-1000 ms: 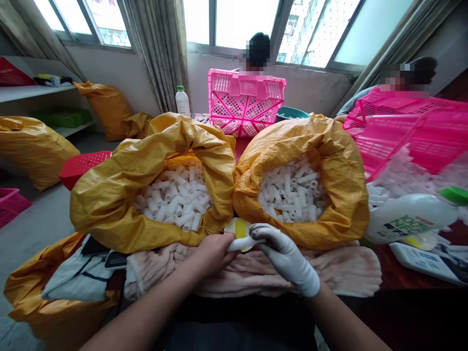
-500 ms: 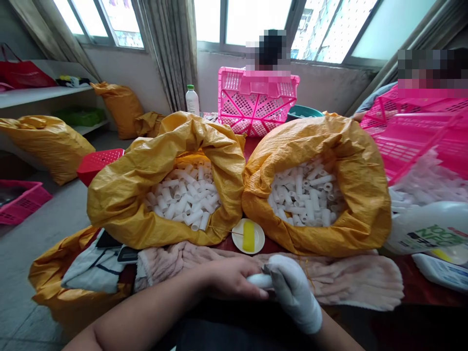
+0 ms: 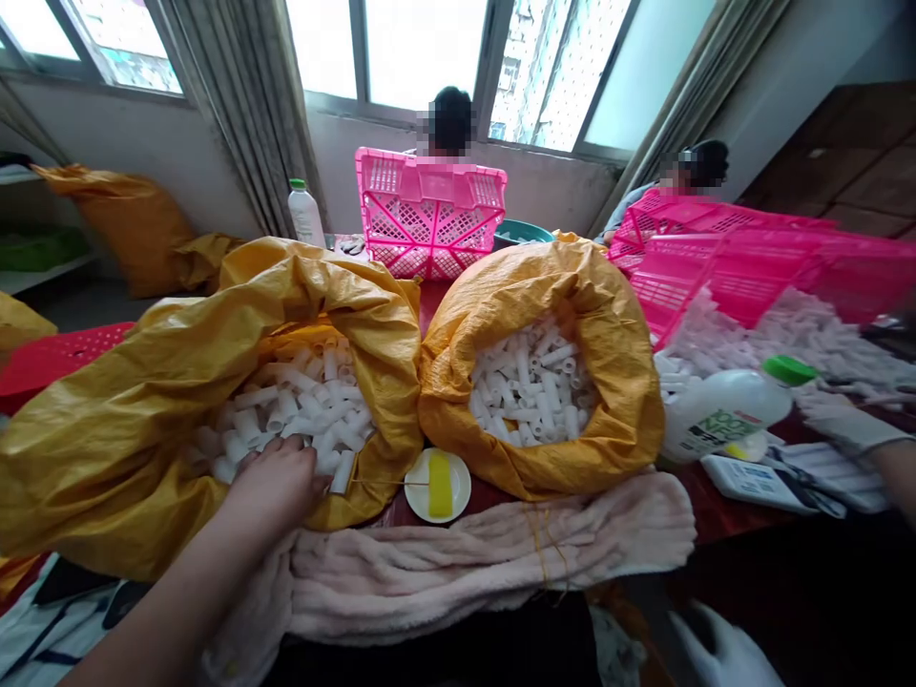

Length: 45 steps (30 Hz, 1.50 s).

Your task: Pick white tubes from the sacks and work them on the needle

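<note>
My bare left hand reaches into the left yellow sack, which is full of short white tubes. Its fingers curl down among the tubes at the sack's near edge, and the fingertips are buried. My right hand, in a white glove, is low at the bottom edge, off the table. It is blurred and partly cut off. A second yellow sack of white tubes stands to the right. A small white dish with a yellow block sits between the sacks, in front.
A pink fluffy cloth lies along the table's near edge. Pink crates stand behind and at the right. A white bottle with a green cap lies by loose tubes. A co-worker's gloved hand is at the right; two people sit behind.
My hands have parted: the left went from the cloth up into the left sack, the gloved right dropped to the lower right. The view has swung to the right.
</note>
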### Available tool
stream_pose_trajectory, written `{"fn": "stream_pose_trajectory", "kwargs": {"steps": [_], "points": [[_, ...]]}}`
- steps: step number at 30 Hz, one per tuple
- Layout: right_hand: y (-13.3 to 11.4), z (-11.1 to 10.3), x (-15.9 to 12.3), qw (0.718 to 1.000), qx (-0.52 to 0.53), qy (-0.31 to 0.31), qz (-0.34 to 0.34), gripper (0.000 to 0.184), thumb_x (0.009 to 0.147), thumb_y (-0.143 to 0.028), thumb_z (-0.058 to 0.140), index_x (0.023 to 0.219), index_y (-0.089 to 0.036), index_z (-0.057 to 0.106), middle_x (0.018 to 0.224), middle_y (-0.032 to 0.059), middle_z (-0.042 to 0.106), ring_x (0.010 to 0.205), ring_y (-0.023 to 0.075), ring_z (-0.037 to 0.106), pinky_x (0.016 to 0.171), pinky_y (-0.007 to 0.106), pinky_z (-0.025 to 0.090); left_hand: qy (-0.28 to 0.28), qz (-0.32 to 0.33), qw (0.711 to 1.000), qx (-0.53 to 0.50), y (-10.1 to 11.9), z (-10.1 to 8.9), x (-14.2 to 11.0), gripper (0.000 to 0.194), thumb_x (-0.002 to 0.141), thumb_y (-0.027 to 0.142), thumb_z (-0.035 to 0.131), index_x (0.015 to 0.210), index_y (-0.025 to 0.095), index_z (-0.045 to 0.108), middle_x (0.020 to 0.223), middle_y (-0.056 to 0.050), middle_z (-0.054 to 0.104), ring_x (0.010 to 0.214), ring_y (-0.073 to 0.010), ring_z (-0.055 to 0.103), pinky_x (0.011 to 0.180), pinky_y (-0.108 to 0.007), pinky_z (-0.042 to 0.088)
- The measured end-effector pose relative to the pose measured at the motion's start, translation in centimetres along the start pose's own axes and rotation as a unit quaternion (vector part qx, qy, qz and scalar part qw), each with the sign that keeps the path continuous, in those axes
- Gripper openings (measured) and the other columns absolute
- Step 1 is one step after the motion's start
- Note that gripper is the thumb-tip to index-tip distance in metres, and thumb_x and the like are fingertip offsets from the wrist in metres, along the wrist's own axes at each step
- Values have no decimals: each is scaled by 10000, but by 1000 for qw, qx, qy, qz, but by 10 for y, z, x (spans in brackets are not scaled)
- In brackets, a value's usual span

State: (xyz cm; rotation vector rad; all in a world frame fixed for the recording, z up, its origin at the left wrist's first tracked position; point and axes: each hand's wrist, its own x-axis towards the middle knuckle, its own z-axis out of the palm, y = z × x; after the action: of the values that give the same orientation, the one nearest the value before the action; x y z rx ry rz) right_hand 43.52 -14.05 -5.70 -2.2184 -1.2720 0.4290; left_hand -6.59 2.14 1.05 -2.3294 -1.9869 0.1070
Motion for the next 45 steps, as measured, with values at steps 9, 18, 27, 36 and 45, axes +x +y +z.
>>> {"fn": "stream_pose_trajectory", "kwargs": {"steps": [9,18,27,36,45], "points": [[-265,68,94,954,-61,-85,-281,232,784,-276,468,918,-170,625,964,89,655,930,186,581,833,257,420,25,34,986,-163,36,-1,-5,189,751,264,409,905,177,474,850,-64,593,774,-188,561,679,-278,425],[-294,117,128,956,-83,-72,-270,225,717,-213,568,884,-74,627,905,192,638,867,265,585,764,338,417,63,65,968,-234,86,30,-4,148,767,160,388,872,165,492,881,-80,568,882,-207,517,791,-342,409],[-242,91,57,880,220,-243,-344,341,895,-362,325,1180,-226,454,1002,32,624,874,153,596,758,284,491,65,85,973,-206,77,35,1,170,815,229,402,924,169,517,868,-70,600,871,-210,540,822,-369,384],[-218,138,54,826,-33,-176,-534,312,859,-118,359,1116,-187,523,1060,89,579,979,195,525,878,384,447,38,98,969,-225,89,43,0,193,853,247,364,942,157,510,905,-78,597,871,-199,543,753,-305,431],[-213,133,52,784,-29,-179,-594,301,863,-106,348,1083,-186,539,1049,82,575,957,188,511,857,381,464,65,88,970,-218,90,46,-3,194,858,264,364,913,162,520,904,-75,597,864,-194,539,752,-304,435]]}}
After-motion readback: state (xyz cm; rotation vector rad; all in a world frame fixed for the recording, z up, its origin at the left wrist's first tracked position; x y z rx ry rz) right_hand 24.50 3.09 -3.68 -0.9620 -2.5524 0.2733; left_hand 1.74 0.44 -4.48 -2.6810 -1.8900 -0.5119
